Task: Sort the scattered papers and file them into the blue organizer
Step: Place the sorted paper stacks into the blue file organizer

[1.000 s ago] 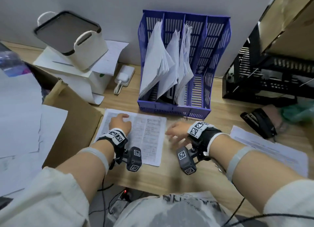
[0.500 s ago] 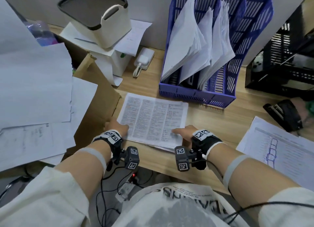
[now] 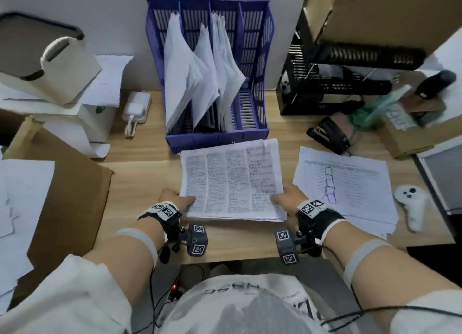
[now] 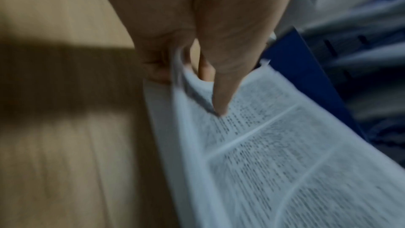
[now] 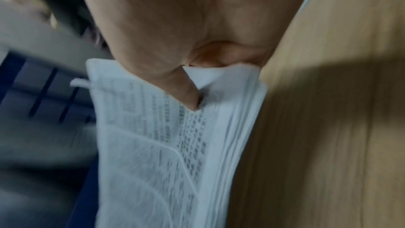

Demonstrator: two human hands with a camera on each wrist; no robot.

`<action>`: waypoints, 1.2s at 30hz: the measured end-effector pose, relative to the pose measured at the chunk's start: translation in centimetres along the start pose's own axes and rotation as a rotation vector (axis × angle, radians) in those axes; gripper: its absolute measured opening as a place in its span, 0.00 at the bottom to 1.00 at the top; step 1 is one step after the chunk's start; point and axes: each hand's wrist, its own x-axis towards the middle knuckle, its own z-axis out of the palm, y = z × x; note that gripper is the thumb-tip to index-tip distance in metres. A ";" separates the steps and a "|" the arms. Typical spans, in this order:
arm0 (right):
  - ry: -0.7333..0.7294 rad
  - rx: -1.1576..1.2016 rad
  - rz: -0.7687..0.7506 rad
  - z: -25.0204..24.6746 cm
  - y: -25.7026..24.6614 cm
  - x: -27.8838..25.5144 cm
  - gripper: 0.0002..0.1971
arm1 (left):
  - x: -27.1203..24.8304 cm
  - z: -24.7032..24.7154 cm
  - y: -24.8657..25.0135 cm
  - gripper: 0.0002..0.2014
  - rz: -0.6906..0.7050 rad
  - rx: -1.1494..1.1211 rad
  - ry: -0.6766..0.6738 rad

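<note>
1. Left hand (image 3: 175, 200) pinches the near-left corner of the printed stack (image 3: 231, 181); the left wrist view shows the thumb on top and fingers curled under the edge.
2. We see the stack spanning the gap between the two hands, its near edge across our body and its long axis running away from us toward the blue organizer (image 3: 207, 138).
3. The organizer sits straight ahead of both hands, just past the stack's far edge, which overlaps its front lip in the head view. We cannot tell whether they touch.
4. Right hand (image 3: 287, 196) grips the near-right corner, thumb on top and fingers beneath.
5. Right of that hand a second pile, the diagram sheets (image 3: 350, 183), lies flat on the desk (image 3: 140, 168), unheld.
6. Our guess: both hands are about equally near; the stack must tip upright to enter a slot, and the rightmost one looks empty.
</note>
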 end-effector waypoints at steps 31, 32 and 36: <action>0.311 -0.283 0.420 -19.3 19.9 2.1 0.30 | -7.6 25.2 19.4 0.27 0.301 0.113 -0.068; 0.325 -0.272 0.405 -19.3 19.8 2.2 0.31 | -7.5 25.1 19.4 0.28 0.286 0.098 -0.067; 0.311 -0.213 0.374 -19.4 19.6 2.5 0.25 | -7.0 24.4 18.8 0.31 0.296 0.094 -0.009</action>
